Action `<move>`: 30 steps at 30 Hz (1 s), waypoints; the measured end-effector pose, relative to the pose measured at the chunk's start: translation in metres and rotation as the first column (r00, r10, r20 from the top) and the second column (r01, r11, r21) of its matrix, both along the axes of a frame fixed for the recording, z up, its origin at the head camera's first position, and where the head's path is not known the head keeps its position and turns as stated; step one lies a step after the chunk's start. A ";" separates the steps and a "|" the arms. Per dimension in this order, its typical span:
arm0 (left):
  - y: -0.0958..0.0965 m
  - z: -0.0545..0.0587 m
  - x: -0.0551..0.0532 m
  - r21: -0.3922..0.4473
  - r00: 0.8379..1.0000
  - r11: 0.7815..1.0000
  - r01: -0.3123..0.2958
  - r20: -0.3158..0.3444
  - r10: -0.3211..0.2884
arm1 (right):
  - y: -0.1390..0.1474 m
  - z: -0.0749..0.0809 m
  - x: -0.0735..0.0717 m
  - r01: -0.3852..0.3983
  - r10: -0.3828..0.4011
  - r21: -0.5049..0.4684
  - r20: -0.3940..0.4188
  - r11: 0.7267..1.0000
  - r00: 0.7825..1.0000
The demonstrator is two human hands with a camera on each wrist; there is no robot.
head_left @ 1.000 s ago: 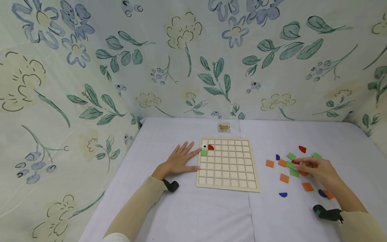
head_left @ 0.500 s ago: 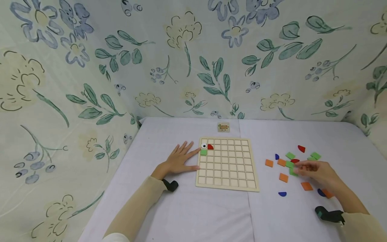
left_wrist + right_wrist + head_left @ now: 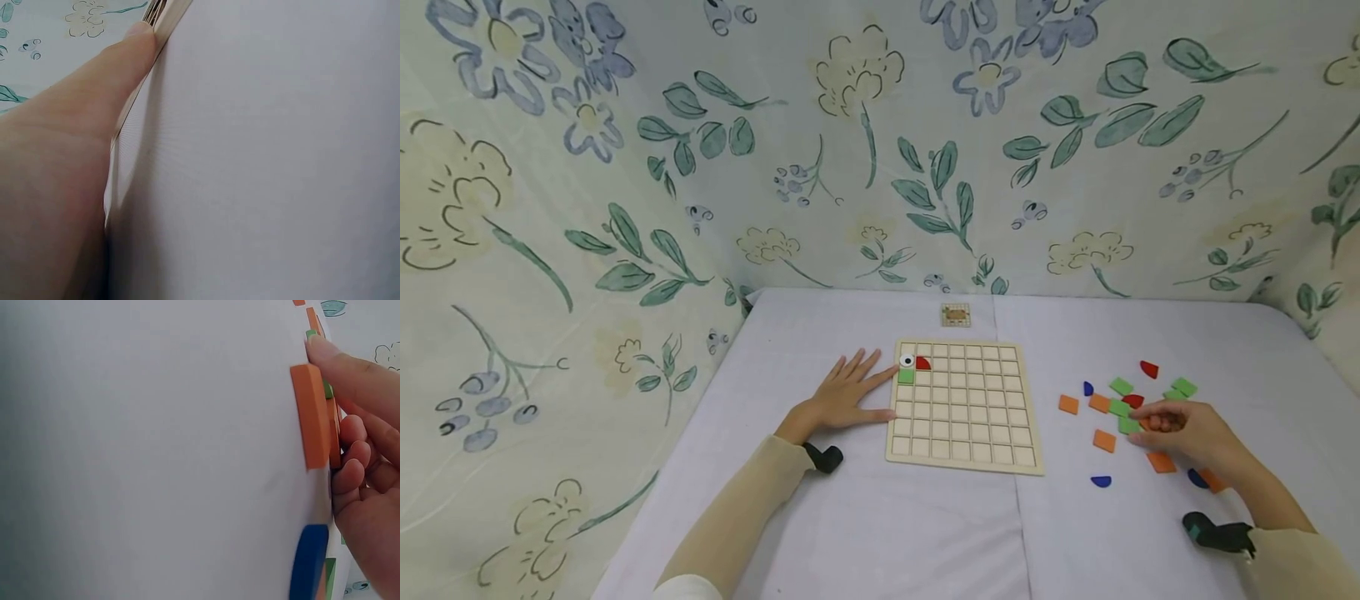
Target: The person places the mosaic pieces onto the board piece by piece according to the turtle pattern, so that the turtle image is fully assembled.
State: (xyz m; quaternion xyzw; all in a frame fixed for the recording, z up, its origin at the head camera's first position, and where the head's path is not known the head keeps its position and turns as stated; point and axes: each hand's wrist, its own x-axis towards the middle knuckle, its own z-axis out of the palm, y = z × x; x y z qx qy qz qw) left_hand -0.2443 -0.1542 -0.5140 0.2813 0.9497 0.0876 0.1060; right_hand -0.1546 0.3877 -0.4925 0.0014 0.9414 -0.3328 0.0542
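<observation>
In the head view, my left hand (image 3: 847, 394) lies flat with spread fingers, its index finger and thumb touching the left edge of the wooden grid board (image 3: 958, 467). A round eye piece (image 3: 907, 361), a red quarter-round piece (image 3: 922, 363) and a green square (image 3: 906, 377) sit in the board's top left cells. My right hand (image 3: 1187, 429) is among loose pieces on the right, thumb and index finger pinching a green square tile (image 3: 1127, 425); the other fingers curl in. The right wrist view shows the thumb (image 3: 322, 350) against green, beside an orange square (image 3: 310, 417).
Around the right hand lie orange squares (image 3: 1104, 441), blue half-rounds (image 3: 1101, 482), red pieces (image 3: 1149, 369) and more green squares (image 3: 1184, 387). A small picture card (image 3: 956, 315) lies behind the board. White cloth (image 3: 850, 533) covers the table; a floral curtain (image 3: 850, 167) hangs behind.
My right fingers have shifted from a red piece toward me to the green square tile, leaving the red piece uncovered on the table. The left hand stays in place.
</observation>
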 end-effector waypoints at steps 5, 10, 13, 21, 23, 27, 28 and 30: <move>0.000 0.000 -0.001 0.004 1.000 1.000 -0.002 0.001 0.002 | 0.000 0.002 -0.001 -0.043 0.043 0.005 -0.009 0.999 0.999; 0.000 0.001 0.000 0.007 1.000 1.000 -0.004 0.003 0.004 | 0.001 0.000 -0.001 -0.084 0.084 0.019 -0.035 0.996 0.996; 0.000 0.001 0.000 0.003 1.000 1.000 -0.003 -0.003 0.004 | 0.000 -0.001 -0.001 -0.093 0.094 0.028 -0.050 0.995 0.994; 0.000 0.001 0.002 0.014 1.000 1.000 -0.003 -0.011 0.003 | -0.001 -0.004 0.001 -0.122 0.125 0.033 -0.114 0.992 0.986; 0.000 0.001 0.002 0.016 1.000 1.000 -0.001 -0.014 0.001 | -0.001 -0.005 0.001 -0.131 0.135 0.035 -0.134 0.991 0.982; 0.000 0.001 0.002 0.030 1.000 1.000 0.004 -0.023 -0.003 | -0.001 -0.005 0.001 -0.144 0.146 0.023 -0.154 0.989 0.977; 0.000 0.001 0.002 0.026 1.000 1.000 0.003 -0.021 -0.003 | -0.001 -0.005 0.001 -0.144 0.146 0.022 -0.156 0.989 0.977; 0.000 0.002 0.002 0.023 1.000 1.000 0.003 -0.019 -0.003 | 0.000 -0.005 0.001 -0.144 0.146 0.021 -0.153 0.989 0.978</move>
